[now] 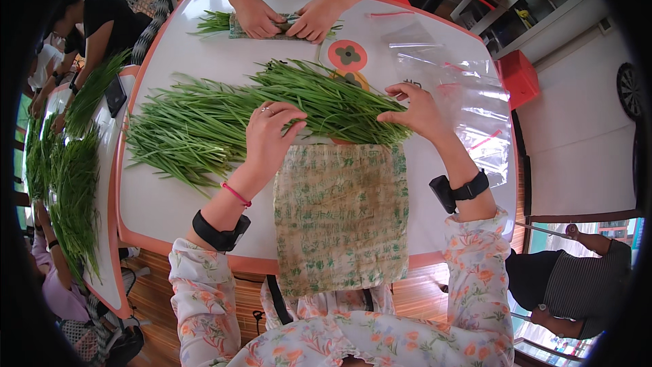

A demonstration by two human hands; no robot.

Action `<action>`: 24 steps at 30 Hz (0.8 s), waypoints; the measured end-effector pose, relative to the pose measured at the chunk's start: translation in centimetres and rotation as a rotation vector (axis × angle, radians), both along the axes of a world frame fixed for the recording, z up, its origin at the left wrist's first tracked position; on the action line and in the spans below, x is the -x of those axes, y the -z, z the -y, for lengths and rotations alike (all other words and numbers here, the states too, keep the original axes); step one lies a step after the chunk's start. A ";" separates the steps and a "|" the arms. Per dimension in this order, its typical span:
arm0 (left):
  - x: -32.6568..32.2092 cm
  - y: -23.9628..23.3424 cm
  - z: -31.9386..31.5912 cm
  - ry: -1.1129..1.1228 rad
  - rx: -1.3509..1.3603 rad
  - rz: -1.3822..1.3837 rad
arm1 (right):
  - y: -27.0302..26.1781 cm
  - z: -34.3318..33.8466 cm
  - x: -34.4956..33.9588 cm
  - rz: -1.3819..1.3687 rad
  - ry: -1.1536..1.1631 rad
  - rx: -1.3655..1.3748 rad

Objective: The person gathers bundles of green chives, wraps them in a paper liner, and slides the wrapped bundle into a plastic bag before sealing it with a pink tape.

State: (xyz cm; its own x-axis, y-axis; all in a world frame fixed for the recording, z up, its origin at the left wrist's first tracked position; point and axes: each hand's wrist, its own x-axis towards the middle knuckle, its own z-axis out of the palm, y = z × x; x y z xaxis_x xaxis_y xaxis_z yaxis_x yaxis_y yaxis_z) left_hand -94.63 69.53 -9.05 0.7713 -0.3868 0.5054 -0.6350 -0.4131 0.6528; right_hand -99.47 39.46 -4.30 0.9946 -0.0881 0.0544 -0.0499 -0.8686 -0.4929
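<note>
A wide pile of long green leaf stalks, possibly garlic chives (204,122), lies across the white table. My left hand (275,132) is over the middle of the pile, its fingers curled; whether a stalk is between them I cannot tell. At the pile's right end is my right hand (410,109), thumb and fingers apart, with nothing held between them. Below both hands a worn, stained sheet with green printed writing (341,214) lies flat and hangs over the near table edge.
Across the table (173,214), a person's hands (290,20) press a wrapped green bundle (216,23). Clear plastic bags (458,92) lie at the right, near a red box (517,79). More green stalks (76,188) cover a second table at the left, where other people are.
</note>
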 end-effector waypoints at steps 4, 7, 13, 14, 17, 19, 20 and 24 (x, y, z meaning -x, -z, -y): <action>0.3 0.3 -0.6 0.039 -0.107 0.020 | 0.3 1.7 -0.9 -0.059 -0.049 -0.180; 0.8 -0.1 -1.3 0.079 -0.112 0.006 | 0.4 1.9 -1.6 -0.078 0.013 -0.209; 2.8 -1.4 -3.1 0.146 -0.105 0.014 | -1.1 -1.5 -1.3 0.049 -0.045 -0.179; 3.1 -1.5 -3.5 0.154 -0.108 0.019 | -1.3 -2.6 -1.3 0.050 -0.088 -0.142; 4.2 -1.1 -4.6 0.182 -0.100 0.020 | -0.6 -3.5 -1.3 0.081 -0.169 -0.020; 4.6 -1.3 -5.1 0.206 -0.100 0.002 | 0.0 -3.7 -1.3 0.111 -0.215 0.060; 4.7 -1.5 -5.4 0.223 -0.103 -0.005 | 0.1 -3.9 -1.4 0.111 -0.194 0.084; 4.8 -1.6 -6.7 0.221 -0.100 -0.036 | 0.9 -5.1 -1.6 0.149 -0.160 0.258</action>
State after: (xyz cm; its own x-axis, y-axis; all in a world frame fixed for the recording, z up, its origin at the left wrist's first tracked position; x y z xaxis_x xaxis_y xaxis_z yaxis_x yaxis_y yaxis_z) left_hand -99.42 76.21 -7.44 0.6788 -0.5953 0.4299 -0.6945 -0.3302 0.6393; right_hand -97.83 44.54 -5.16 0.9742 0.1042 0.2001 0.1531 -0.9568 -0.2470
